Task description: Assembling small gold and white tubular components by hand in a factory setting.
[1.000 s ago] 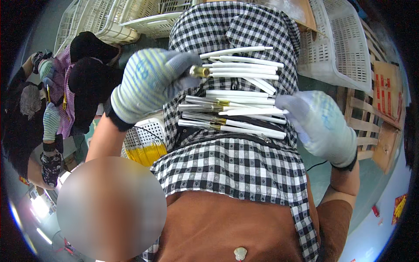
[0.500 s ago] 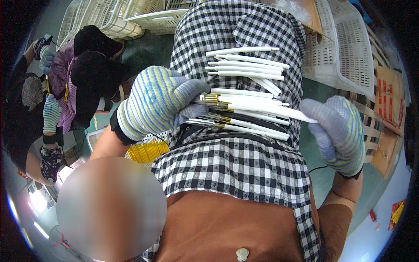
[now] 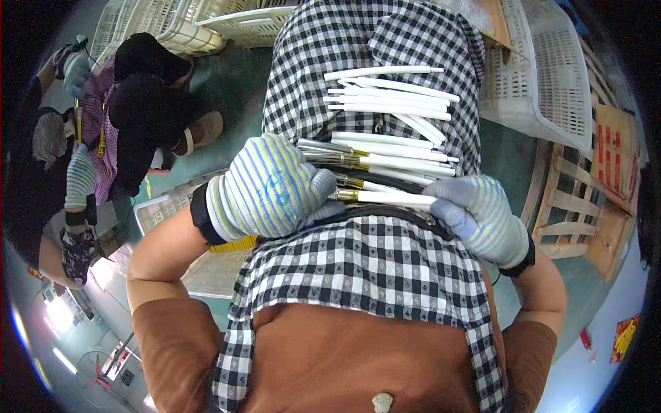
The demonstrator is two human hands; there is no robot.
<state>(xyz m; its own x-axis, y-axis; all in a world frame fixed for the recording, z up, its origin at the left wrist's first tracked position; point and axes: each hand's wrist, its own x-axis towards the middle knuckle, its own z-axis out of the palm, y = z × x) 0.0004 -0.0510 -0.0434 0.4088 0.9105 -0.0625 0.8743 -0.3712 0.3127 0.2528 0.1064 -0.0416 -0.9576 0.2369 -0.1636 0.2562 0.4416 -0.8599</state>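
Observation:
Across my lap, on the black-and-white checked apron (image 3: 372, 268), lie white brush handles (image 3: 392, 107), some loose. Nearer my body, several paintbrushes (image 3: 406, 164) show gold and silver ferrules on white handles. My left hand (image 3: 272, 186), in a striped knit glove, is closed around the ferrule end of one paintbrush (image 3: 389, 199); its tip is hidden by the fingers. My right hand (image 3: 482, 217), gloved alike, pinches the far end of that brush's white handle. The brush lies nearly level between both hands, close to my waist.
Beyond my left forearm stands a pale crate (image 3: 200, 282) with yellow-handled pieces (image 3: 234, 244). White plastic crates (image 3: 551, 82) stand at the far right, beside a wooden pallet (image 3: 568, 199). At the left, a co-worker's gloved hand (image 3: 81, 175) holds a yellow-handled item.
Both hands have come closer to my body, the right also inward to the left. The earlier held brush now lies among the others, and a different brush is between my hands.

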